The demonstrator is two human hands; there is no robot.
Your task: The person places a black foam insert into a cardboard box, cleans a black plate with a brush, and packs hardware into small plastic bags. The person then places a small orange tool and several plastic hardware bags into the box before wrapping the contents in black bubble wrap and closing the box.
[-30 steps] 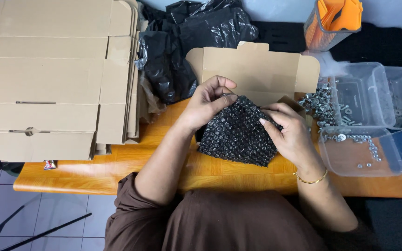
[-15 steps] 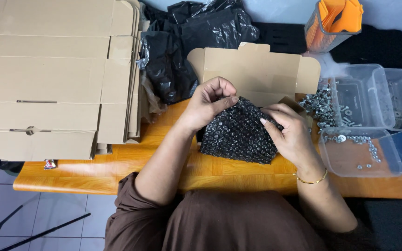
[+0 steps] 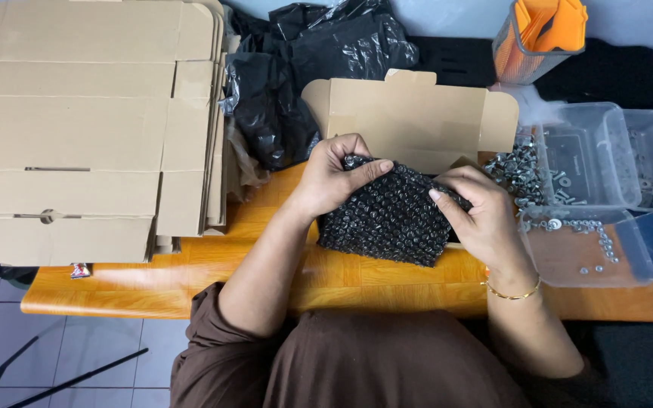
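A bundle of black bubble wrap [image 3: 391, 219] rests on the orange wooden table [image 3: 190, 279], right in front of an open cardboard box [image 3: 410, 113]. My left hand [image 3: 334, 177] grips the bundle's top left corner, thumb on top. My right hand [image 3: 478, 215] holds its right edge, fingers curled over it. A gold bracelet is on the right wrist. What the wrap holds is hidden.
A stack of flat cardboard boxes [image 3: 77, 121] fills the left side. Black plastic bags [image 3: 304, 68] lie behind the open box. Clear plastic tubs [image 3: 606, 159] with metal screws and washers [image 3: 523, 174] sit at the right. An orange mesh holder [image 3: 538, 34] stands at the back.
My left hand has shifted its grip on the wrap's top corner and my right hand has moved slightly along the right edge. The bundle stays in place.
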